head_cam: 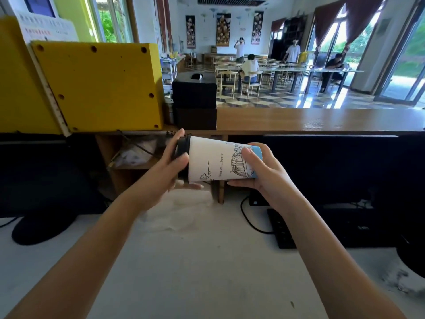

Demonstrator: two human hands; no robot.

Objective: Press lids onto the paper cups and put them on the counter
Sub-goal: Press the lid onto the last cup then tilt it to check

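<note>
A white paper cup (216, 158) with a line drawing and a blue base band is held sideways above the white work surface, mouth to the left. A black lid (183, 146) sits on its mouth. My left hand (171, 168) wraps the lid end, palm against the lid, thumb on the cup wall. My right hand (261, 171) grips the cup's base, thumb on top and fingers under. The wooden counter (322, 122) runs across just beyond and above the cup.
A yellow box (99, 86) and black boxes (194, 100) stand on the counter's left part. Dark monitors (333, 171) and a keyboard (281, 229) lie right, a black monitor base (43, 226) left. Clear plastic wrap (184, 215) lies on the white surface. People sit at tables beyond.
</note>
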